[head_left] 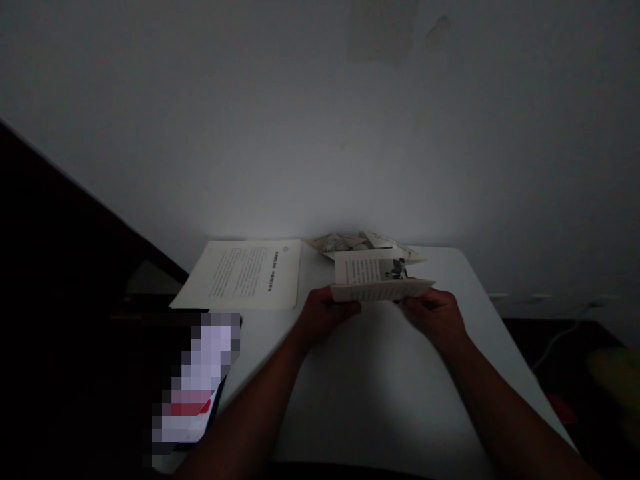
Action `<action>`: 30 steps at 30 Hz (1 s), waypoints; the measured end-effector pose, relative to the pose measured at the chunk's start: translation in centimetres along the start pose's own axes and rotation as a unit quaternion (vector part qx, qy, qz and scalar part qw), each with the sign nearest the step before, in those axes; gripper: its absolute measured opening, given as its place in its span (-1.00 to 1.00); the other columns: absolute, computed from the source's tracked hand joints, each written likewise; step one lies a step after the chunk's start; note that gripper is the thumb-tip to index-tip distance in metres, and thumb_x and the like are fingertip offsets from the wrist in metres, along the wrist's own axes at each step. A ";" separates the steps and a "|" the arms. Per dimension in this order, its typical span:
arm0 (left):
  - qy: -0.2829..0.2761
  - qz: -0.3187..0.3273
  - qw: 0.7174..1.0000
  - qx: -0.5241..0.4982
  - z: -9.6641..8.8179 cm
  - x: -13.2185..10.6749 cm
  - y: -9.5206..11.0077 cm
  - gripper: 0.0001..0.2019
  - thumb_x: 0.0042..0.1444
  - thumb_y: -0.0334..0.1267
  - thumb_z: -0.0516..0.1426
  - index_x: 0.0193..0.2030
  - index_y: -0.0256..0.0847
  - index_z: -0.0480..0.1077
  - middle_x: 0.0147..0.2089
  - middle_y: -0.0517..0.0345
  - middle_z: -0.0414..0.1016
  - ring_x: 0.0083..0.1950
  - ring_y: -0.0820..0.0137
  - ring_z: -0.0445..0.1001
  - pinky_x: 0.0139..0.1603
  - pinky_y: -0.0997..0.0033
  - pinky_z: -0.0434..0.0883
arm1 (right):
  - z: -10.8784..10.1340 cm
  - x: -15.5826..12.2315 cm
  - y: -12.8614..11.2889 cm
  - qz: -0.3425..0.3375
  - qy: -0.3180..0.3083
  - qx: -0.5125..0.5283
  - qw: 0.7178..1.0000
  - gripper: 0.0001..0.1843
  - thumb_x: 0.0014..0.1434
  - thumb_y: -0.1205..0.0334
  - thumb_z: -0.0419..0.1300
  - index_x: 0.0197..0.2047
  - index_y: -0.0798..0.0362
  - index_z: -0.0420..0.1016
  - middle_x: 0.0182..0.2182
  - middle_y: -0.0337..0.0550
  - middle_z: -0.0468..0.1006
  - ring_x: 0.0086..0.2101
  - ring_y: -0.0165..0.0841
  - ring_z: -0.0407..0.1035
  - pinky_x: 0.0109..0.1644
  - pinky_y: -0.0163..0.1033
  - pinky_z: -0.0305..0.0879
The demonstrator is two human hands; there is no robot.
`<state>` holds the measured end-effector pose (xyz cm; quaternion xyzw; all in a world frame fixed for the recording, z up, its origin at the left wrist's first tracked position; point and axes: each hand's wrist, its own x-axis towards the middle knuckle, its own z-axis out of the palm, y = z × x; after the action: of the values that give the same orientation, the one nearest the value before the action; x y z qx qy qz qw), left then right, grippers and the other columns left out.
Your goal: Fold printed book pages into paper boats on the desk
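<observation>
A printed sheet of paper (367, 270), folded along its near edge, is held up over the white table (345, 387). It bears columns of text and a dark picture at its right side. My left hand (325, 313) is closed on its lower left corner. My right hand (440, 317) pinches its lower right part, where the fold sticks out in a point. The fingertips under the sheet are partly hidden. Just behind it, folded paper shapes (337, 243) lie against the wall, partly covered by the sheet.
Printed sheets (245, 273) lie in a stack at the table's far left. A phone with a lit, blurred-out screen (200, 380) lies along the left edge. A plain wall (300, 133) rises behind the table. A pale cable (555, 343) runs at the right.
</observation>
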<state>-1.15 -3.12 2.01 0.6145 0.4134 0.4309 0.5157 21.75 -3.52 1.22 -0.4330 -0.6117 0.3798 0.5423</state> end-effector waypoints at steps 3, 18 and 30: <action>-0.006 0.016 1.000 0.001 0.0 0.0 0.0 -0.77 -0.05 -0.12 0.23 -0.43 -0.29 0.53 -0.25 0.00 0.58 -0.16 0.26 0.52 -0.12 0.30 0.42 | 0.1 0.1 -0.6 0.003 0.018 -0.018 1.000 -0.68 -0.01 -0.07 0.28 -0.44 0.04 0.62 -0.40 -0.07 0.60 -0.28 -0.17 0.48 -0.16 -0.10 0.40; -0.032 0.079 0.994 -0.064 -0.5 0.0 -0.1 -0.64 0.08 -0.09 0.14 -0.61 -0.29 0.46 -0.31 0.03 0.49 -0.28 0.37 0.45 -0.22 0.41 0.35 | -0.3 -0.3 0.0 0.044 0.107 0.038 0.993 -0.60 0.09 0.06 0.24 -0.66 0.06 0.30 -0.57 -0.26 0.37 -0.52 -0.44 0.23 -0.39 -0.29 0.18; 0.053 -0.034 0.995 -0.076 -0.5 0.7 -0.6 -0.74 -0.01 -0.10 0.20 -0.48 -0.28 0.34 -0.59 0.29 0.29 -0.55 0.55 0.22 -0.49 0.52 0.17 | 0.4 -0.7 -0.4 0.053 -0.100 0.029 0.993 -0.58 0.06 0.11 0.26 -0.71 0.07 0.27 -0.59 -0.23 0.36 -0.53 -0.42 0.24 -0.46 -0.27 0.16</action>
<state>-1.51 -2.26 1.50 0.5358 0.4267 0.4749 0.5526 21.37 -4.28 1.34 -0.4092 -0.6278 0.4667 0.4696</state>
